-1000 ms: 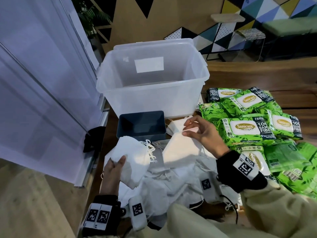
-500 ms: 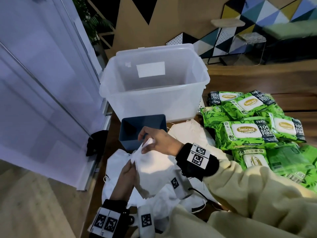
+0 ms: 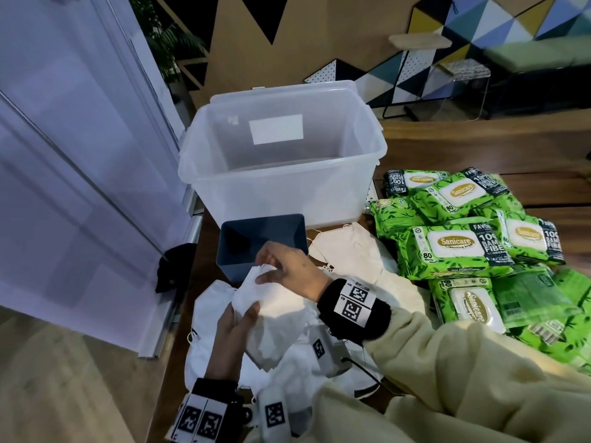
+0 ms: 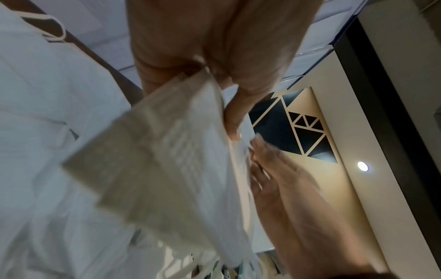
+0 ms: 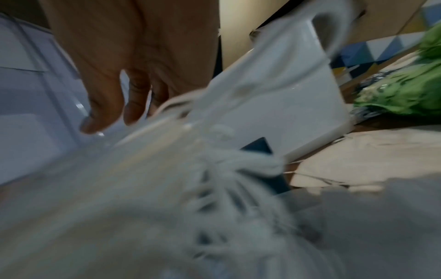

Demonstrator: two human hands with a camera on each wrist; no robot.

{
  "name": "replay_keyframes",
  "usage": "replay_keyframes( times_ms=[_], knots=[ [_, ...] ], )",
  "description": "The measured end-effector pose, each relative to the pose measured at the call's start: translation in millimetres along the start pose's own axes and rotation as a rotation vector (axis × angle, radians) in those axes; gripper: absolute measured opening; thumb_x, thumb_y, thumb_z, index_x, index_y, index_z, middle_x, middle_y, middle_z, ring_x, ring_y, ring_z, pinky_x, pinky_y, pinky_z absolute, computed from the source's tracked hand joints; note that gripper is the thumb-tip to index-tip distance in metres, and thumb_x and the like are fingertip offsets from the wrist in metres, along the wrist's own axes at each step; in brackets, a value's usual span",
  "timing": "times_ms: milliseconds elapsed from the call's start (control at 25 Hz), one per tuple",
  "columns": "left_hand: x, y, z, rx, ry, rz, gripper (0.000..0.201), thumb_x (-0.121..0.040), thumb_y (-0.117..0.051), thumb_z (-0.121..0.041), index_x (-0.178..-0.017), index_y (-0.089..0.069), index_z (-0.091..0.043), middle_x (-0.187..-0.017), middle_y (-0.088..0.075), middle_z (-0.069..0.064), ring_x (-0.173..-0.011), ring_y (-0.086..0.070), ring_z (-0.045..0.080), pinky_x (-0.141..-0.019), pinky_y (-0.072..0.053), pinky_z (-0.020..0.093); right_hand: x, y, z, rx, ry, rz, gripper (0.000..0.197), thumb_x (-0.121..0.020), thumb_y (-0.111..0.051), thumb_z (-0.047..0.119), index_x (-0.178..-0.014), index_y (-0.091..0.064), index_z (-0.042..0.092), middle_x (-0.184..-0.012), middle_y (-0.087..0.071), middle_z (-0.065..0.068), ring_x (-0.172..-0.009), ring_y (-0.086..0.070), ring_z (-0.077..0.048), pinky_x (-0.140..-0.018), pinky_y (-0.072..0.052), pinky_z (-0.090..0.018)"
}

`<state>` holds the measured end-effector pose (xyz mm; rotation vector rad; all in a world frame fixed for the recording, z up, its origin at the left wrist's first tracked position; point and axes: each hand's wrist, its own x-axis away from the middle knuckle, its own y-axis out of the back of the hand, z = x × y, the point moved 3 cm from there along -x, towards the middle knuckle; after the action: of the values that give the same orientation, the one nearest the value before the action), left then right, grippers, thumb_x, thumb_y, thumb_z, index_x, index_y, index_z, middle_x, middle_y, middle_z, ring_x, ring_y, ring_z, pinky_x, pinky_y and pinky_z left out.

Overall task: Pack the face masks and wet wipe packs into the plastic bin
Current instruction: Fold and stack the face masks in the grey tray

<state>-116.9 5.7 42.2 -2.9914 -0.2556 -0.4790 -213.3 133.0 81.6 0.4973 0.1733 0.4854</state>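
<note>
Wooden table point(image 3: 479, 148) beside a white panelled wall, bearing a clear bin point(image 3: 278, 161) with a blue box point(image 3: 256, 241) just before it. Left hand point(image 3: 235, 327) and right hand point(image 3: 287, 266) meet over a pile of masks point(image 3: 211, 298), both pinching one white mask point(image 3: 271, 318) raised above the pile, near the blue box. Green wipe packs point(image 3: 454, 251) lie heaped to the right of the bin.

dim indoor light | wrist views motion-blurred | head view edges warped
</note>
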Motion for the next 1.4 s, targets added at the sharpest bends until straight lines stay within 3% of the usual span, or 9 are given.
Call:
replay_keyframes(
  times_ms=[160,280,360,600,720,840,1080,1240,1400],
  knots=[
    [-2,20,4,0.053,0.027,-0.090,0.030,-0.091,-0.056,-0.019,-0.120,-0.059,-0.013,-0.111,-0.069,0.007,-0.103,-0.065,0.023,-0.077,-0.052,0.030,-3,48,-87,0.075,-0.281,-0.315,0.019,-0.086,-0.063,0.011,-0.098,-0.060,-0.003,-0.099,-0.062,-0.016,-0.091,-0.056,-0.024,-0.085,-0.044,-0.028],
    [-2,35,6,0.089,0.036,-0.151,0.022,-0.090,-0.057,-0.018,-0.111,-0.063,-0.018,-0.106,-0.071,0.005,-0.098,-0.066,0.021,-0.078,-0.050,0.032,5,77,-166,0.422,-0.729,-0.193,0.044,-0.091,-0.057,0.023,-0.125,-0.048,-0.004,-0.132,-0.045,-0.024,-0.124,-0.042,-0.033,-0.101,-0.033,-0.033],
    [-3,44,7,0.106,0.049,-0.179,0.020,-0.090,-0.058,-0.018,-0.109,-0.063,-0.015,-0.102,-0.071,0.005,-0.096,-0.065,0.022,-0.080,-0.049,0.034,4,85,-194,0.519,-0.847,-0.130,0.055,-0.093,-0.054,0.026,-0.136,-0.034,-0.002,-0.143,-0.030,-0.024,-0.134,-0.026,-0.036,-0.108,-0.026,-0.037],
    [-20,64,23,0.031,0.075,-0.333,0.042,-0.086,-0.064,-0.023,-0.125,-0.057,-0.009,-0.116,-0.064,0.013,-0.106,-0.058,0.031,-0.099,-0.043,0.044,-38,103,-227,0.659,-0.702,-0.176,0.057,-0.092,-0.047,0.009,-0.142,-0.021,-0.002,-0.144,-0.030,-0.022,-0.132,-0.030,-0.035,-0.109,-0.026,-0.037],
    [-23,66,24,0.021,0.072,-0.368,0.035,-0.087,-0.063,-0.013,-0.120,-0.058,-0.003,-0.107,-0.063,0.014,-0.101,-0.057,0.027,-0.093,-0.042,0.036,-55,105,-234,0.671,-0.681,-0.083,0.065,-0.089,-0.056,0.020,-0.142,-0.023,0.002,-0.149,-0.024,-0.019,-0.136,-0.026,-0.034,-0.110,-0.028,-0.039],
    [-27,66,27,0.047,0.086,-0.380,0.038,-0.086,-0.064,-0.014,-0.122,-0.058,-0.002,-0.115,-0.064,0.015,-0.109,-0.058,0.031,-0.100,-0.042,0.042,-62,105,-240,0.715,-0.714,-0.042,0.074,-0.083,-0.066,0.030,-0.139,-0.026,0.002,-0.146,-0.027,-0.018,-0.136,-0.025,-0.035,-0.110,-0.028,-0.038],
    [-33,50,21,0.145,0.070,-0.260,0.036,-0.087,-0.062,-0.020,-0.121,-0.059,-0.012,-0.113,-0.067,0.007,-0.105,-0.061,0.027,-0.094,-0.045,0.039,-47,129,-216,0.228,-0.597,-0.346,0.029,-0.075,-0.074,0.009,-0.103,-0.066,0.004,-0.109,-0.066,-0.013,-0.101,-0.060,-0.025,-0.080,-0.041,-0.028],
    [-37,32,7,0.140,0.036,-0.155,0.039,-0.072,-0.076,-0.036,-0.107,-0.064,-0.025,-0.109,-0.071,0.000,-0.106,-0.063,0.021,-0.094,-0.047,0.041,-9,154,-149,-0.187,-0.349,-0.564,0.020,-0.076,-0.070,-0.003,-0.077,-0.055,0.011,-0.072,-0.061,-0.004,-0.064,-0.057,-0.008,-0.057,-0.041,-0.012],
    [-41,15,-8,0.128,-0.010,-0.083,0.031,-0.088,-0.060,-0.017,-0.119,-0.060,-0.019,-0.113,-0.070,0.000,-0.107,-0.064,0.021,-0.088,-0.052,0.036,28,168,-76,-0.386,-0.188,-0.557,0.023,-0.077,-0.068,-0.004,-0.076,-0.057,0.016,-0.057,-0.064,0.013,-0.052,-0.054,0.006,-0.052,-0.041,-0.007]
  ],
)
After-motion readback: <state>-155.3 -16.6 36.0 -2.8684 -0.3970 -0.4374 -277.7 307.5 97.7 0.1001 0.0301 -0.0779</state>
